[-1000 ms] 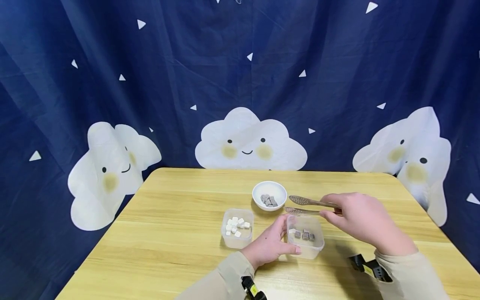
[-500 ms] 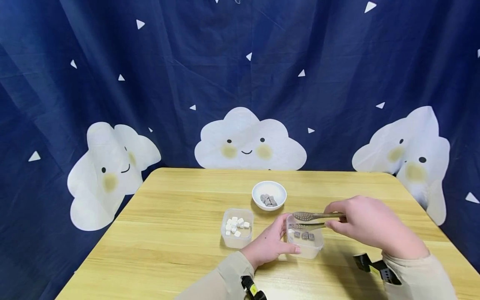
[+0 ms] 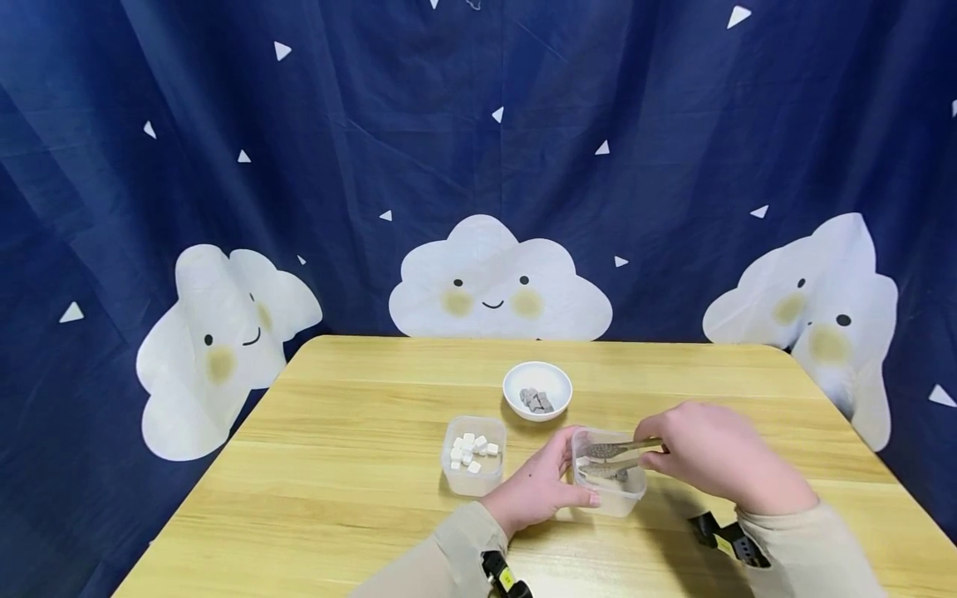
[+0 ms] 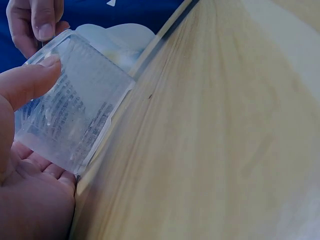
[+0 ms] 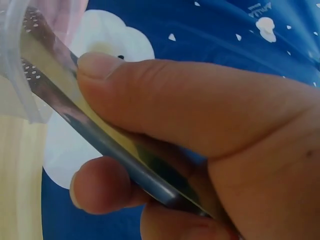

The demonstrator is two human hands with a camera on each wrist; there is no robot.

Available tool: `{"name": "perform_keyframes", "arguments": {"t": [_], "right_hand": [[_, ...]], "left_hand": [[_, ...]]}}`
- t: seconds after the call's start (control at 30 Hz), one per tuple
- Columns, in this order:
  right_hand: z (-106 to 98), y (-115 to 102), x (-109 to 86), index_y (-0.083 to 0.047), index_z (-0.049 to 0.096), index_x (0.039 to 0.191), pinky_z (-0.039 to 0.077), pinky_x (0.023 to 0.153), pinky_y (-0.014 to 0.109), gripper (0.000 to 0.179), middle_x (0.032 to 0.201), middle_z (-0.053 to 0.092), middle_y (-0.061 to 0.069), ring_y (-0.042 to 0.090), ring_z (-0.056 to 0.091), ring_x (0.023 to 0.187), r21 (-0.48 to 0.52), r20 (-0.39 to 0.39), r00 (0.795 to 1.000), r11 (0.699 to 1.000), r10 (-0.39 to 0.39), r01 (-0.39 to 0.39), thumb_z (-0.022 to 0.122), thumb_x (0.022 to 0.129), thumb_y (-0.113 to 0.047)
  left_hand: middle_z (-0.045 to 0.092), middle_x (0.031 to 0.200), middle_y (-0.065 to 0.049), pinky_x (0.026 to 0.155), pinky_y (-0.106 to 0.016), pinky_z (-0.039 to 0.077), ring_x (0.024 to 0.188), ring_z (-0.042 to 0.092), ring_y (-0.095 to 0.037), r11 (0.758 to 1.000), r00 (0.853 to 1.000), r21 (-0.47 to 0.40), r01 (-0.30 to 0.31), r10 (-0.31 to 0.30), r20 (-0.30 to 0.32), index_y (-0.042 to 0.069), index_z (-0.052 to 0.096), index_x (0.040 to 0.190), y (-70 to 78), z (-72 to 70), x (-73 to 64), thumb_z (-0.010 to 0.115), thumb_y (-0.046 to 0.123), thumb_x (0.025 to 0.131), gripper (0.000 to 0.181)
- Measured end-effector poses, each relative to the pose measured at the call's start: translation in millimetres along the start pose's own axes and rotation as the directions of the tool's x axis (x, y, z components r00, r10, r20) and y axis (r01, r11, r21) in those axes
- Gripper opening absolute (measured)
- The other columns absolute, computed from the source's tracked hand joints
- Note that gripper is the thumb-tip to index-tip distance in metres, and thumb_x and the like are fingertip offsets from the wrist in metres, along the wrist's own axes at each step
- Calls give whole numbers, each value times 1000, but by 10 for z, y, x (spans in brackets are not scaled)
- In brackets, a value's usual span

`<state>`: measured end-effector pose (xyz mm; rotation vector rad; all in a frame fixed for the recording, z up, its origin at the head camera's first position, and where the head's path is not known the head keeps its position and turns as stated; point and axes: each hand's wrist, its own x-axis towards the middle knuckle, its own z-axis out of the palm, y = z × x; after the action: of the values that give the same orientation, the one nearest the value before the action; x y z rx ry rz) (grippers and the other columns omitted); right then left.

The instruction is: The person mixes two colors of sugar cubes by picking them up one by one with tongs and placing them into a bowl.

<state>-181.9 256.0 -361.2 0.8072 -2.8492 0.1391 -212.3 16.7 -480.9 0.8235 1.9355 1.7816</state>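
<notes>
My left hand point(image 3: 540, 488) grips a clear plastic container point(image 3: 611, 503) from its left side, thumb along the front wall and fingers behind. In the left wrist view the thumb presses the wall of that container point(image 4: 75, 100). Metal tongs point(image 3: 649, 444) with perforated tips are held in my right hand point(image 3: 721, 453). Their tips reach down inside the container, over the small grey-brown cubes, which they largely cover. A white cube lies at the container's left. The right wrist view shows thumb and fingers around the tongs point(image 5: 107, 137), whose two arms stand apart.
A second clear container point(image 3: 475, 483) with several white cubes point(image 3: 467, 448) stands left of my left hand. Behind is a white bowl point(image 3: 537, 373) holding grey cubes point(image 3: 537, 401). All rest on a wooden table point(image 3: 336, 465) before a blue curtain point(image 3: 478, 124).
The tongs have moved from beside the bowl, above the container's far rim, down into the container with my right hand. My left hand keeps its hold on the container.
</notes>
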Motion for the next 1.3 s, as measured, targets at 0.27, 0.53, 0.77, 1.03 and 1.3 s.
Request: {"name": "perform_keyframes", "arguments": {"t": [0.27, 0.53, 0.77, 1.03, 1.3], "right_hand": [[39, -4, 12, -38, 66, 78, 38, 48, 30, 19, 69, 56, -25, -1, 44, 55, 5, 11, 1000, 1000, -13, 13, 83, 81, -29], [-15, -16, 27, -36, 67, 79, 38, 48, 27, 18, 69, 56, -25, -2, 42, 55, 26, 14, 1000, 999, -26, 25, 82, 83, -26], [-105, -9, -13, -37, 65, 80, 36, 48, 28, 19, 69, 52, -26, -2, 42, 56, 22, -15, 999, 999, -33, 33, 81, 85, -28], [-268, 58, -80, -31, 73, 94, 49, 55, 32, 8, 81, 64, -25, -4, 55, 65, 29, -91, 991, 994, -102, 105, 78, 88, -30], [-250, 55, -65, -28, 75, 103, 55, 61, 35, 16, 90, 70, -21, -1, 63, 73, 6, -262, 956, 991, -129, 135, 79, 87, -27]], "left_hand": [[47, 152, 3, 120, -33, 23, 141, 38, -10, 998, 1000, 53, 23, -22, -17, 28, 35, 151, -11, -3, -2, 81, 9, 80, 86], [46, 151, 11, 120, -35, 23, 141, 37, -8, 998, 999, 57, 35, -33, -36, 33, 37, 149, -50, -6, -2, 83, 11, 78, 87], [49, 146, 16, 120, -35, 22, 140, 37, -5, 998, 1000, 56, 25, -24, -17, 31, 35, 151, -23, -16, 3, 83, 11, 79, 88], [47, 148, 14, 120, -33, 22, 142, 34, -5, 998, 999, 35, 43, -42, -24, 24, 31, 155, -12, -35, -10, 83, 10, 80, 92], [38, 158, 0, 119, -32, 23, 144, 32, -11, 996, 996, 51, 78, -76, -44, 19, 24, 159, -4, -3, -22, 83, 17, 81, 98]]}}
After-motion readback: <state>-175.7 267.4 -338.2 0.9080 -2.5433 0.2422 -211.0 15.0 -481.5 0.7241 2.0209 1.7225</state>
